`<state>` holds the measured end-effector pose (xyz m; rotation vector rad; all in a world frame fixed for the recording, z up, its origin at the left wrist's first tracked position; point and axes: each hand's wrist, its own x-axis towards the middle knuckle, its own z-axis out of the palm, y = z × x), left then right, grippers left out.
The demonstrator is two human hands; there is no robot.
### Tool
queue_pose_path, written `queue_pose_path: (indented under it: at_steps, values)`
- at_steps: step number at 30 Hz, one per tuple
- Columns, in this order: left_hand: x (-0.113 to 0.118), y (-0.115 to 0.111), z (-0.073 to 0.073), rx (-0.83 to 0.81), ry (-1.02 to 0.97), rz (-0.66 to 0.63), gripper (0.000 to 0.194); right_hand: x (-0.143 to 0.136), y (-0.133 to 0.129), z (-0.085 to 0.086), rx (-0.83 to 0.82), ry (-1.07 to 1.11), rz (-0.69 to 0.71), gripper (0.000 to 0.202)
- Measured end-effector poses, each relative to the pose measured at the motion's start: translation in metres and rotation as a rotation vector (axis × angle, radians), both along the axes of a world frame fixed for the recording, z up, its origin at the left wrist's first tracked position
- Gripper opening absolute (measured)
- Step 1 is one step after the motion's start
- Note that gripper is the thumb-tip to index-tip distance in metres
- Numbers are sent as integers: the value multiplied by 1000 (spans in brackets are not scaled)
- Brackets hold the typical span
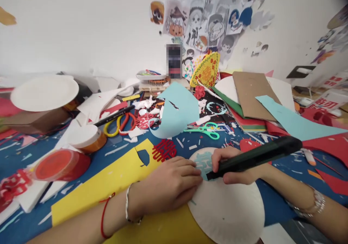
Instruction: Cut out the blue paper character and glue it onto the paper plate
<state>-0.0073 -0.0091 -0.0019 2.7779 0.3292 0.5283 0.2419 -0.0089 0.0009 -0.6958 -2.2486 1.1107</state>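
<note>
My right hand [240, 178] grips a black utility knife [261, 155]. The knife's tip rests at the lower edge of a light blue paper cutout [203, 160] with a lattice-like character shape. Beneath the cutout lies a white paper plate [228, 209]. My left hand [172, 182] lies palm down, its fingers together and slightly bent, against the left side of the plate and cutout. Under my left arm is a sheet of yellow paper [108, 186] with a hole near its top. A red paper cutout [164, 149] sits just beyond my left hand.
Green-handled scissors [208, 129] and a large light blue paper piece [178, 113] lie ahead among scraps. At left are red-and-yellow scissors [116, 126], a red tub [61, 166] and a white-lidded jar [87, 139]. Brown cardboard [254, 95] leans at right.
</note>
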Motion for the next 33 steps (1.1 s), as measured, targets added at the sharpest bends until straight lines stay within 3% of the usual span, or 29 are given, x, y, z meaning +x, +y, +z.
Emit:
queue_pose_path:
  at_steps: [8, 24, 33]
  values:
    - [-1, 3, 3, -41, 36, -6, 25, 2, 1, -3, -50, 43, -2, 12]
    - [-2, 5, -1, 9, 46, -26, 25, 1, 8, -15, 81, 119, 32, 8]
    - [-1, 5, -1, 30, 26, -31, 22, 2, 8, -17, 59, 100, 31, 10]
